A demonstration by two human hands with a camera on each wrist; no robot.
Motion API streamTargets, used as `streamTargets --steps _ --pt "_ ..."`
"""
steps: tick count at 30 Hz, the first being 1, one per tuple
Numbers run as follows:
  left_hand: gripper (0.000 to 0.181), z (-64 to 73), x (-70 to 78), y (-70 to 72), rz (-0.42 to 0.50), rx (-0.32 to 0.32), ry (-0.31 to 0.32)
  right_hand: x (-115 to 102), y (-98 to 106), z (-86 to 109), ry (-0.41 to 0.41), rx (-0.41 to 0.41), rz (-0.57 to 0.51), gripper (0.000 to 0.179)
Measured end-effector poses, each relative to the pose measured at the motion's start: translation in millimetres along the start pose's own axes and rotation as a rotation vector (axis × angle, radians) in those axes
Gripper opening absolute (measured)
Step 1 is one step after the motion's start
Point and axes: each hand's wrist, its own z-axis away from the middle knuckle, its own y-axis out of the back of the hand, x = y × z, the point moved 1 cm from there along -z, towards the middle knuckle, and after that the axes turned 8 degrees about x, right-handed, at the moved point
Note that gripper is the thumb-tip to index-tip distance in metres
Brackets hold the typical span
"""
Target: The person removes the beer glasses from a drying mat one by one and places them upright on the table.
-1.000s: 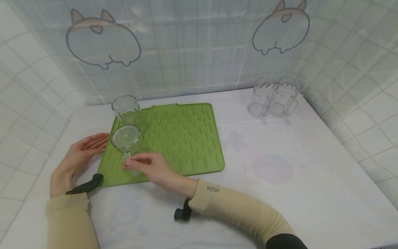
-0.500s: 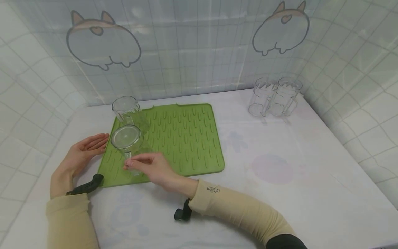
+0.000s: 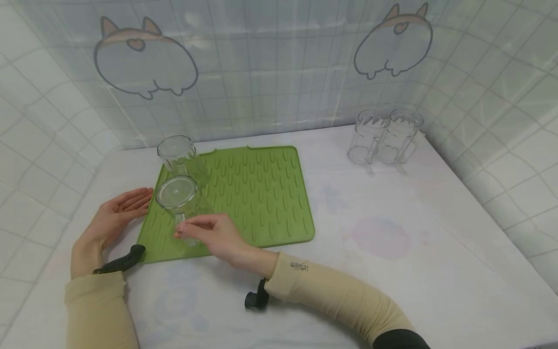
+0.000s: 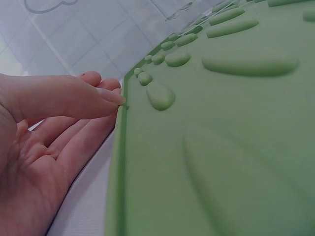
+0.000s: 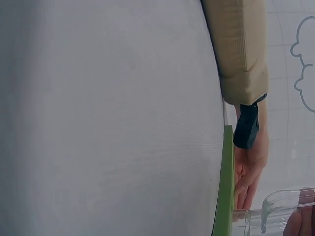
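My right hand (image 3: 218, 241) pinches the handle of a clear glass mug (image 3: 176, 193) between thumb and fingers. This mug sits base up on the left part of a green ridged silicone mat (image 3: 257, 203), its handle pointing toward me. Right behind it is a second glass mug (image 3: 175, 150), also base up, at the mat's back left corner. At the mat's left edge lies my left hand (image 3: 115, 213), fingers extended. The left wrist view has its thumb (image 4: 106, 96) against the mat's raised rim. In the right wrist view, the glass handle (image 5: 280, 201) shows beside my fingertips (image 5: 294, 223).
Two more clear glass mugs (image 3: 369, 135) stand upright side by side at the table's back right. A tiled wall covering with cartoon prints (image 3: 144, 58) rises behind the white-covered table (image 3: 379, 286). Black wrist camera mounts (image 3: 257, 298) project near both hands.
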Motion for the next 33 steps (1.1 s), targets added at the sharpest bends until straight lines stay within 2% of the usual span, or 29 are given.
streamTargets --steps 5,11,16,33 --pt "0.062 0.2 -0.2 0.7 -0.022 0.008 -0.001 0.4 1.8 -0.5 0.014 0.008 0.002 0.024" --pt "0.062 -0.2 -2.2 1.8 -0.005 -0.004 -0.008 1.4 5.3 -2.5 0.049 0.013 0.058 0.023" --pt "0.062 0.3 -1.6 2.0 -0.025 0.013 0.003 1.5 7.1 -3.8 0.050 0.021 0.098 0.022" --pt "0.063 -0.8 -1.2 2.1 -0.071 0.043 0.035 -4.0 13.2 -7.2 0.030 0.072 0.067 0.023"
